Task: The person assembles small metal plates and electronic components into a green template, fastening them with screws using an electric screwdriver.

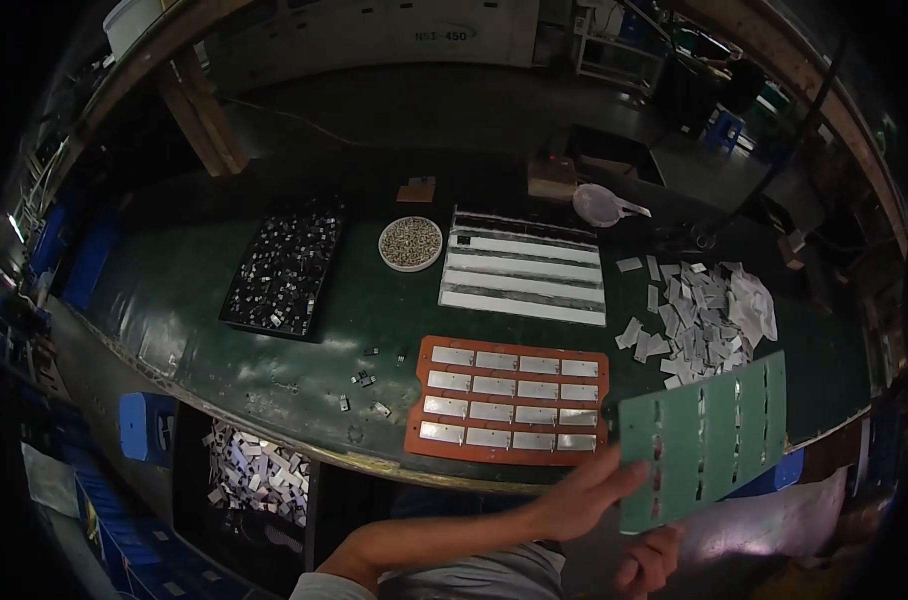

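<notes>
A green slotted board (719, 435) is raised and tilted above the table's front edge at right. My left hand (594, 490) grips its left edge, fingers lying over the face. My right hand (651, 560) is curled just under the board's lower edge; whatever is inside its fingers is hidden. Left of the board lies an orange tray (514, 452) with rows of flat silvery plates (495, 387) in its recesses. Behind it rests a panel with white and dark stripes (522, 277). Loose pale rectangular plates (696, 320) are heaped at right beside a crumpled white bag (751, 305).
On the green table stand a black tray of small dark parts (282, 265) and a round dish of tiny metal pieces (411, 244). A few small parts (363, 379) lie loose left of the orange tray. Below the front edge, a dark bin holds metal plates (259, 474). A strainer (598, 205) sits behind.
</notes>
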A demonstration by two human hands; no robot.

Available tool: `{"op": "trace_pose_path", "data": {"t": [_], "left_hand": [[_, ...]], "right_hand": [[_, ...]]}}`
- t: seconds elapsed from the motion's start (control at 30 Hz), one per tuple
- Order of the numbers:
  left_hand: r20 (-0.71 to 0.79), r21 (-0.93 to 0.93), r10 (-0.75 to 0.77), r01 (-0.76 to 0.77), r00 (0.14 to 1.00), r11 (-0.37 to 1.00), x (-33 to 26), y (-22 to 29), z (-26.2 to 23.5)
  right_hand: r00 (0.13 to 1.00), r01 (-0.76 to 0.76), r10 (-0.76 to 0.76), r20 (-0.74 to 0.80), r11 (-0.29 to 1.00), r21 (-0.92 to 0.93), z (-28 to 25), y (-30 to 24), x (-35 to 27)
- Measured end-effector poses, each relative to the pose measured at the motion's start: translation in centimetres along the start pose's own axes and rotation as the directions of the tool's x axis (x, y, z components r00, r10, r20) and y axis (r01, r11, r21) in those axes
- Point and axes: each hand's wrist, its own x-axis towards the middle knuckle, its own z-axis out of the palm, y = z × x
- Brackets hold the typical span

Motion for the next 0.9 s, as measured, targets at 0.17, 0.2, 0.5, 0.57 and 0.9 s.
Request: {"op": "trace_pose_path", "data": {"t": [0.17,0.2,0.5,0.57,0.9], "left_hand": [[-0.324,0.031,0.204,-0.205,0.924,0.978,-8.3,6.5,-6.2],[-0.415,0.060,0.300,-0.303,0.859,0.951,-10.0,6.9,-7.5],[-0.647,0.350,0.604,-0.522,0.466,0.778,-21.6,9.5,-16.2],[-0.674,0.338,0.584,-0.515,0.452,0.788,-22.5,9.0,-16.9],[-0.825,0.263,0.380,-0.311,0.419,0.913,-18.2,6.6,-16.5]], "right_hand": [[0.920,-0.228,0.309,0.242,0.923,-0.312,7.3,1.6,9.7],[0.906,-0.218,0.310,0.288,0.925,-0.311,8.3,3.0,10.9],[0.889,-0.273,0.336,0.310,0.935,-0.228,10.1,3.8,13.1],[0.890,-0.321,0.376,0.258,0.919,-0.228,10.2,3.6,12.9],[0.799,-0.597,0.544,0.256,0.764,0.242,9.2,5.3,13.5]]}}
